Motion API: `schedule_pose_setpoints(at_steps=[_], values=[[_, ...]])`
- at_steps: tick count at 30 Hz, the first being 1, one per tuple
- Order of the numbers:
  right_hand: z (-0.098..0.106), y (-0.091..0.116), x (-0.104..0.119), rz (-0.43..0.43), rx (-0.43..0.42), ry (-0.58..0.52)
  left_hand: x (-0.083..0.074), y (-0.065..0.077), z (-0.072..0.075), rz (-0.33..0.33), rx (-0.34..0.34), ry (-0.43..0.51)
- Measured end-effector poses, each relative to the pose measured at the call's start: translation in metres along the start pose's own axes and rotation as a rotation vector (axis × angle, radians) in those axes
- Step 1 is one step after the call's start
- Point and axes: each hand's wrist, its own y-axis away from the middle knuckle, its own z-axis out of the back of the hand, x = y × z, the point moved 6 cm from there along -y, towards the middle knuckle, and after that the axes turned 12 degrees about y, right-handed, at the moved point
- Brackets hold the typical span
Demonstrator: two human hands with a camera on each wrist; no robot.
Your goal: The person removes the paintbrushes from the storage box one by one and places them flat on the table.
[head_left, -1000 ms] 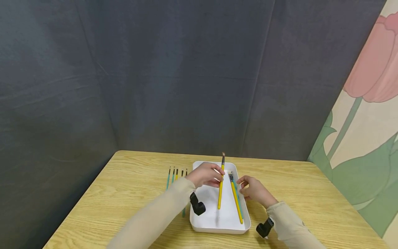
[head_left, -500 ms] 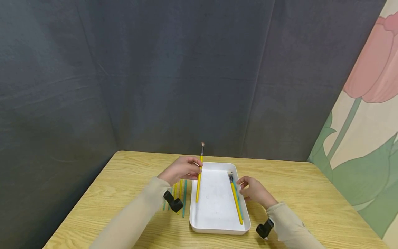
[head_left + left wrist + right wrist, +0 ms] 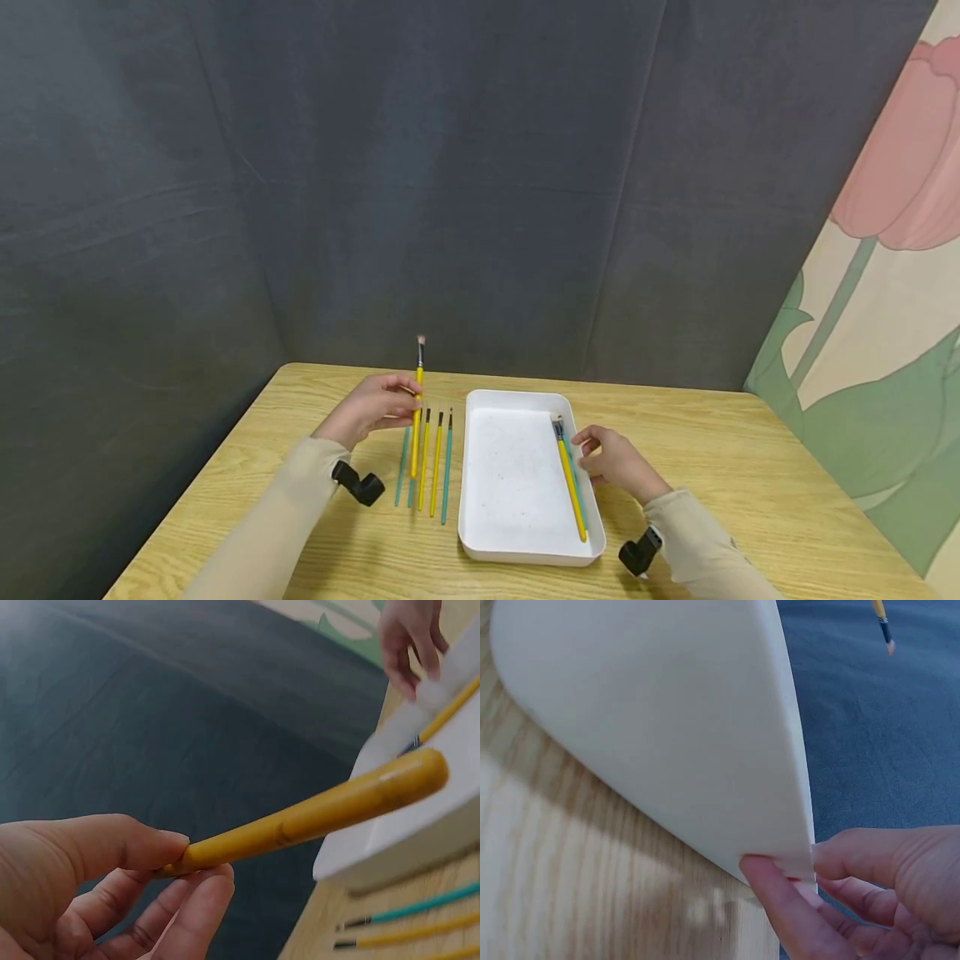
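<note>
Yellow paintbrush (image 3: 416, 433) pinched in left grip (image 3: 375, 408), aloft over table (image 3: 690, 442); right grip (image 3: 618, 461) pinches white tray (image 3: 510, 492) by edge.

you can read no text, label, brand, number or sign in any of your three views; the small dark mark (image 3: 282, 835) on the yellow paintbrush (image 3: 334, 813) in the left wrist view is too unclear to read.
</note>
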Motion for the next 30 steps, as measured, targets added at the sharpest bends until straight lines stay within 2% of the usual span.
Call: schedule_pose_setpoints(at_steps=[5, 11, 20, 24, 30], values=[[0.0, 0.0, 0.0, 0.009, -0.003, -0.009, 0.013, 0.002, 0.019, 0.013, -0.024, -0.036], [0.0, 0.0, 0.0, -0.007, -0.009, -0.011, 0.036, 0.0, 0.033, 0.07, -0.08, -0.04], [0.0, 0.003, 0.003, -0.001, -0.005, -0.007, 0.065, -0.008, 0.044, 0.131, -0.077, -0.142], [0.0, 0.003, 0.004, 0.006, -0.009, -0.01, 0.072, -0.01, 0.047, 0.156, -0.097, -0.154], [-0.001, 0.002, 0.005, 0.025, -0.013, -0.022, 0.075, -0.011, 0.049, 0.157, -0.087, -0.178]])
